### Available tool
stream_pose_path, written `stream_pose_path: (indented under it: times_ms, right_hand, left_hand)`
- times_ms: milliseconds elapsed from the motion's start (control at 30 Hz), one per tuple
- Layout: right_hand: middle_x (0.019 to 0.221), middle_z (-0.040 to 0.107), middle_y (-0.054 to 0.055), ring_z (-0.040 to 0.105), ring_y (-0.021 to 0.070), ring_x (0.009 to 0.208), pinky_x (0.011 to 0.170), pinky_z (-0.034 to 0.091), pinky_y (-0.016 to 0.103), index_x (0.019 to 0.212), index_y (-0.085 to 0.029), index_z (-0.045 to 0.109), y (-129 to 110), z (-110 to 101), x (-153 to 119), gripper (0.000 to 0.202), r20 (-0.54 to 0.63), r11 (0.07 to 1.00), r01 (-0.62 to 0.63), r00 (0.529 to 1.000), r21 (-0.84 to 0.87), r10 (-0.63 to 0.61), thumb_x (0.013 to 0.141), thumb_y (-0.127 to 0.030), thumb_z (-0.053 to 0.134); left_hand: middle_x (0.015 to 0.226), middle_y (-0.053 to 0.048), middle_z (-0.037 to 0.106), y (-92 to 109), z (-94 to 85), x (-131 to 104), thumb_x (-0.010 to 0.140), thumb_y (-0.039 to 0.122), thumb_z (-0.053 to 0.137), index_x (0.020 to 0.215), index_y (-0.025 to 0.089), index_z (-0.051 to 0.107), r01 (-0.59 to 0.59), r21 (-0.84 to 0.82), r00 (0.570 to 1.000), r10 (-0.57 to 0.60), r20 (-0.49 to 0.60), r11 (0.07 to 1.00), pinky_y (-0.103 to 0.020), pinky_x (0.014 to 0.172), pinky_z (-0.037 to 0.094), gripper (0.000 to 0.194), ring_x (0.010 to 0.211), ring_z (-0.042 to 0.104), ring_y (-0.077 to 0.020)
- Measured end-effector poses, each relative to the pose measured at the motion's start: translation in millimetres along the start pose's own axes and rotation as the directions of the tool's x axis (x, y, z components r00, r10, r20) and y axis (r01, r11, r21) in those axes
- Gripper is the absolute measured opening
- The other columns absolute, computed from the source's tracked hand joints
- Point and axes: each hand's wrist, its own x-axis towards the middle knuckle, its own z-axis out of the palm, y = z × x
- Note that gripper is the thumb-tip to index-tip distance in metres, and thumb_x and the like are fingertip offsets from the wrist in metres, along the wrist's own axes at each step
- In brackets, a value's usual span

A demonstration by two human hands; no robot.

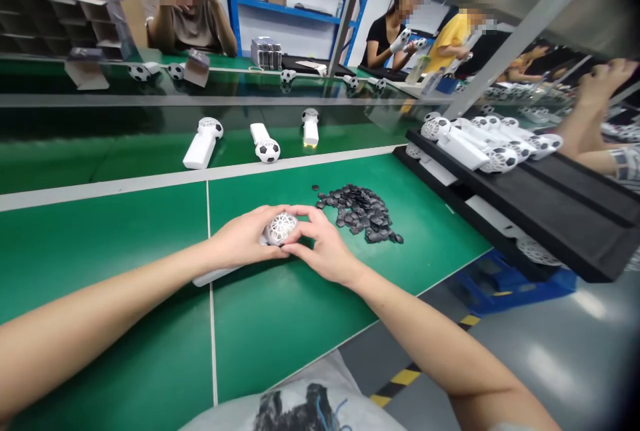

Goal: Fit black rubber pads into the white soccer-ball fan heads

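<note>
Between my hands sits a white football-shaped device [282,228] with an openwork ball head and a white handle that sticks out under my left wrist. My left hand [245,238] is closed around it from the left. Fingers of my right hand [320,241] are curled against the right side of the ball, thumb and fingertips touching it. Whether a small part is pinched there I cannot make out. Just beyond my right hand lies a loose pile of small black plastic pieces [363,208] on the green tabletop [125,244].
Three finished-looking white devices with black-patched balls [267,150] lie on the green conveyor belt [75,144] ahead. Stacked black trays [560,204] holding several devices overhang the table at right. Co-workers [390,34] sit across the line; another person's arm [590,111] is at far right.
</note>
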Motion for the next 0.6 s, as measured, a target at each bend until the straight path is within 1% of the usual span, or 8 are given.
stream_pose_path:
  times_ms: [100, 200, 300, 367, 433, 500, 567, 600]
  right_hand:
    - [0.123, 0.049, 0.007, 0.044, 0.0190, 0.117, 0.099, 0.035, 0.038, 0.072, -0.018, 0.056, 5, 3, 1, 0.009, -0.008, 0.996, -0.045, 0.999, 0.072, 0.046, 0.075, -0.020, 0.064]
    - [0.127, 0.047, 0.010, 0.048, 0.0192, 0.114, 0.093, 0.041, 0.037, 0.086, -0.020, 0.047, 9, 8, -2, 0.023, -0.008, 0.969, -0.165, 0.985, 0.183, 0.170, 0.073, -0.022, 0.065]
    - [0.118, 0.053, 0.009, 0.057, 0.0158, 0.096, 0.079, 0.048, 0.031, 0.096, -0.021, 0.039, 11, 14, -5, 0.036, 0.019, 0.920, -0.262, 0.963, 0.291, 0.268, 0.072, -0.024, 0.065]
    - [0.111, 0.055, 0.006, 0.058, 0.0144, 0.088, 0.071, 0.048, 0.028, 0.097, -0.021, 0.040, 15, 12, -3, 0.039, 0.033, 0.913, -0.289, 0.956, 0.287, 0.292, 0.070, -0.026, 0.066]
    - [0.105, 0.058, 0.004, 0.058, 0.0141, 0.085, 0.070, 0.048, 0.028, 0.097, -0.020, 0.044, 24, 5, 6, 0.035, 0.094, 0.920, -0.293, 0.956, 0.262, 0.278, 0.071, -0.030, 0.065]
    - [0.097, 0.059, 0.003, 0.057, 0.0134, 0.083, 0.074, 0.047, 0.028, 0.093, -0.019, 0.050, 39, -7, 23, 0.023, 0.094, 0.946, -0.288, 0.956, 0.149, 0.277, 0.077, -0.032, 0.060]
    - [0.094, 0.058, 0.004, 0.056, 0.0134, 0.084, 0.080, 0.044, 0.029, 0.089, -0.018, 0.055, 58, -20, 43, 0.013, -0.036, 0.942, -0.317, 0.948, -0.112, 0.315, 0.081, -0.029, 0.056]
    - [0.095, 0.057, 0.005, 0.055, 0.0144, 0.086, 0.082, 0.043, 0.030, 0.088, -0.018, 0.057, 67, -26, 53, 0.011, -0.106, 0.903, -0.348, 0.938, -0.251, 0.331, 0.081, -0.026, 0.056]
  left_hand:
    - [0.121, -0.010, 0.053, -4, 3.4, -2, 0.071, 0.052, 0.062, 0.129, 0.020, 0.040, -0.001, 0.001, 0.999, 0.001, -0.054, 1.000, -0.037, 0.085, 0.044, 0.069, 0.105, 0.052, -0.0270]
    - [0.122, -0.007, 0.053, -4, 2.4, -3, 0.072, 0.051, 0.062, 0.128, 0.023, 0.042, -0.007, -0.013, 0.999, 0.007, -0.053, 1.000, -0.036, 0.084, 0.044, 0.066, 0.104, 0.053, -0.0268]
    - [0.122, -0.003, 0.054, -2, 1.3, -1, 0.070, 0.048, 0.065, 0.125, 0.027, 0.045, -0.005, -0.054, 0.998, 0.002, -0.062, 0.999, -0.035, 0.084, 0.044, 0.062, 0.106, 0.053, -0.0255]
    - [0.123, -0.003, 0.054, -1, 1.3, -1, 0.069, 0.047, 0.066, 0.123, 0.027, 0.046, 0.021, -0.069, 0.997, -0.026, -0.069, 0.997, -0.035, 0.086, 0.044, 0.061, 0.107, 0.052, -0.0253]
    - [0.124, -0.003, 0.053, 0, 1.7, -1, 0.069, 0.047, 0.066, 0.124, 0.028, 0.045, 0.048, -0.059, 0.997, -0.052, -0.058, 0.997, -0.036, 0.088, 0.043, 0.062, 0.109, 0.052, -0.0255]
    - [0.126, -0.002, 0.052, 0, 1.9, -3, 0.069, 0.046, 0.065, 0.127, 0.030, 0.043, 0.071, -0.029, 0.996, -0.072, -0.045, 0.997, -0.037, 0.089, 0.042, 0.064, 0.110, 0.051, -0.0256]
    - [0.127, -0.001, 0.051, 1, 1.8, -4, 0.070, 0.045, 0.063, 0.128, 0.031, 0.041, 0.089, 0.003, 0.995, -0.089, -0.042, 0.996, -0.037, 0.090, 0.042, 0.064, 0.111, 0.051, -0.0258]
    - [0.128, -0.001, 0.051, 1, 1.8, -4, 0.070, 0.044, 0.063, 0.128, 0.031, 0.041, 0.096, 0.012, 0.995, -0.095, -0.042, 0.995, -0.037, 0.091, 0.042, 0.064, 0.112, 0.050, -0.0258]
